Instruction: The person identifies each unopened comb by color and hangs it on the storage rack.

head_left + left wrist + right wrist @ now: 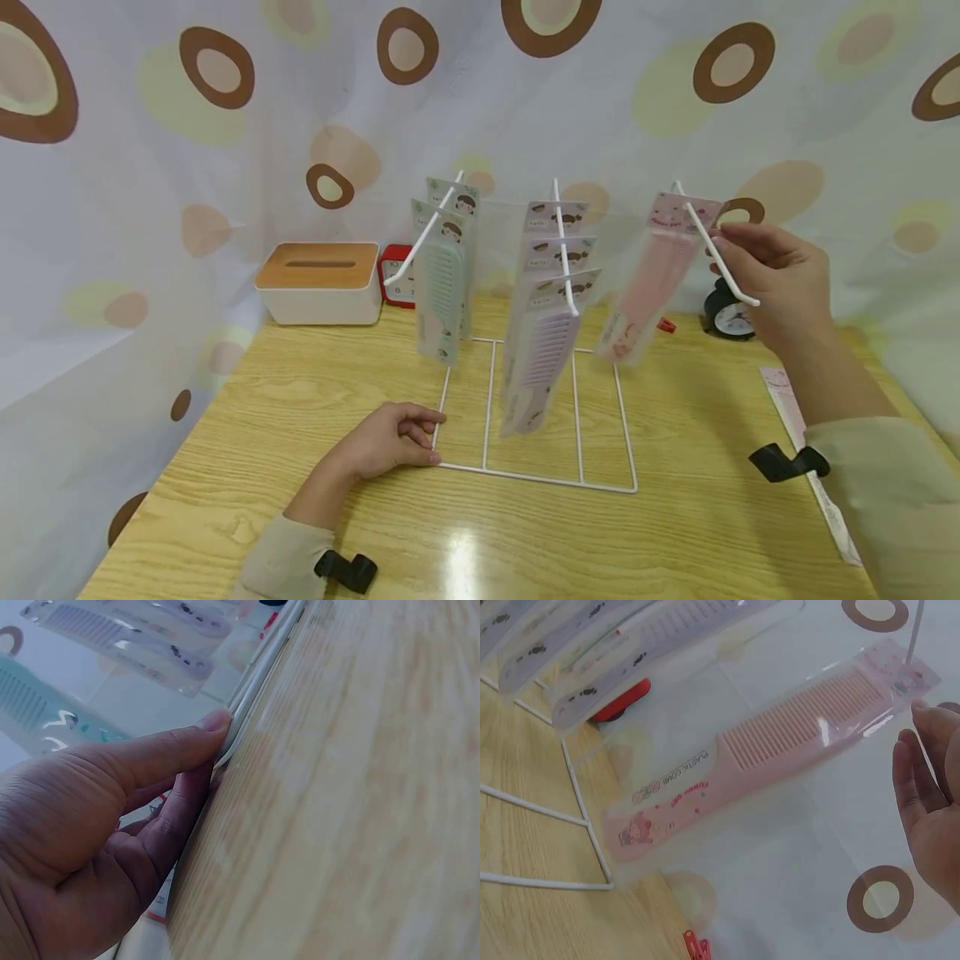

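Observation:
A white wire display rack (532, 477) stands on the table, its base frame flat and three prongs raised. My left hand (393, 442) pinches the base's front left corner; in the left wrist view the thumb (172, 750) presses on the wire. On the right prong (720, 254) hangs a packaged pink comb (648, 279). My right hand (783, 267) is beside its header card, fingertips right at the card's edge, fingers fairly straight and slightly apart. Several packaged purple combs (551, 350) hang from the middle prong, and packaged green combs (441, 287) from the left one.
Behind stand a white tissue box (322, 304) with a wooden lid, a red clock (397, 287) and a black alarm clock (731, 317). A red clip (666, 325) lies near the back. Another pink package (783, 400) lies at the right, partly under the right arm.

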